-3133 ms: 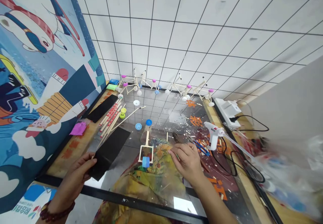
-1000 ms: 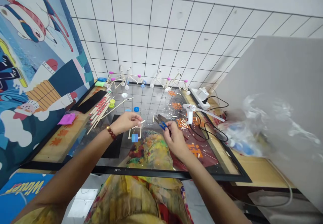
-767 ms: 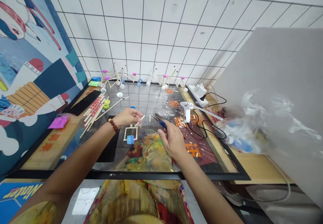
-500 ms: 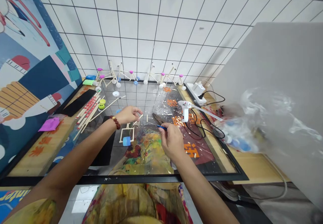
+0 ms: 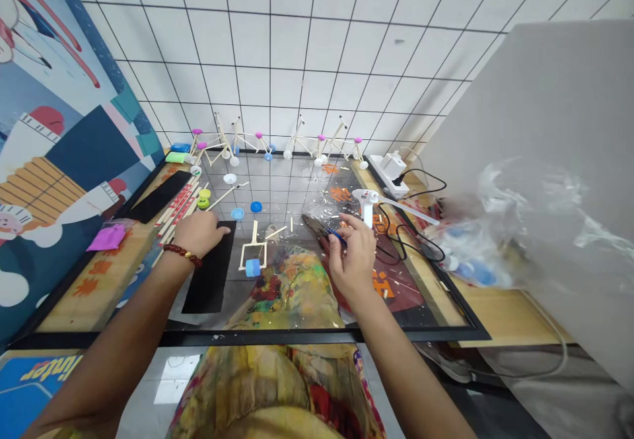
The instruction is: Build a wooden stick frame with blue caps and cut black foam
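My left hand (image 5: 201, 233), with a beaded bracelet, is over the near end of the wooden sticks (image 5: 179, 206) and the edge of a black strip (image 5: 211, 274). Its thumb points right; the other fingers are hidden beneath it. My right hand (image 5: 354, 257) holds a slim blue-handled tool (image 5: 337, 236) between thumb and fingers, beside dark pliers (image 5: 313, 226) lying on the table. Between my hands lies a small stick frame (image 5: 242, 255) with a blue cap piece (image 5: 253, 267) on its near side. Short cut sticks (image 5: 278, 233) lie just beyond it.
Stick models with pink and white caps (image 5: 292, 142) stand along the back. A white glue gun (image 5: 365, 202) rests at right, its cord near a power strip (image 5: 389, 175). Blue caps (image 5: 256, 206), yellow-green caps (image 5: 203, 198) and a plastic bag (image 5: 470, 264) lie about.
My left hand has moved left from above the frame to the sticks, no longer pinching a short stick. My right hand has shifted right with the blue-handled tool, its fingers more spread.
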`<state>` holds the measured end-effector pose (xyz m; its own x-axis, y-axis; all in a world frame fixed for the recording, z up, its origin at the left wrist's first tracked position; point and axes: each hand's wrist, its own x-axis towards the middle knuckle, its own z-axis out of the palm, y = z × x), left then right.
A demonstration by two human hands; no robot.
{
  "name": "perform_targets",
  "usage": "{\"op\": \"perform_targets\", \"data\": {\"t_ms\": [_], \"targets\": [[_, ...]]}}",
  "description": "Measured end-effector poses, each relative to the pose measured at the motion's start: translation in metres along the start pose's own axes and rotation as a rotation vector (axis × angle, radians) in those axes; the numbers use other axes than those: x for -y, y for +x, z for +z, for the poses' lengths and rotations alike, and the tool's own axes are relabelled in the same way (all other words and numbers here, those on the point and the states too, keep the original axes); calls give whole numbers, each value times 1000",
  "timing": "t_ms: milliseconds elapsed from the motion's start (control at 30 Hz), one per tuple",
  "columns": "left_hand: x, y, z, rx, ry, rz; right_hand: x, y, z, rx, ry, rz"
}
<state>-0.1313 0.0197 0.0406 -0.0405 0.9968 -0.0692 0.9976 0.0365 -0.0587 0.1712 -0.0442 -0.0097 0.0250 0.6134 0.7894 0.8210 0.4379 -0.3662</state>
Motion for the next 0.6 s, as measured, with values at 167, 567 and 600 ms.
{"op": "perform_targets", "data": {"t_ms": [167, 567, 600], "targets": [[8, -2, 21, 22, -136, -46, -5, 0, -3, -80, 226, 124], [9, -6, -22, 67, -1476, 264, 31, 50, 25, 324, 710, 497], [3, -5, -27, 70, -1538, 288, 34, 59, 33, 341, 731, 493]]}}
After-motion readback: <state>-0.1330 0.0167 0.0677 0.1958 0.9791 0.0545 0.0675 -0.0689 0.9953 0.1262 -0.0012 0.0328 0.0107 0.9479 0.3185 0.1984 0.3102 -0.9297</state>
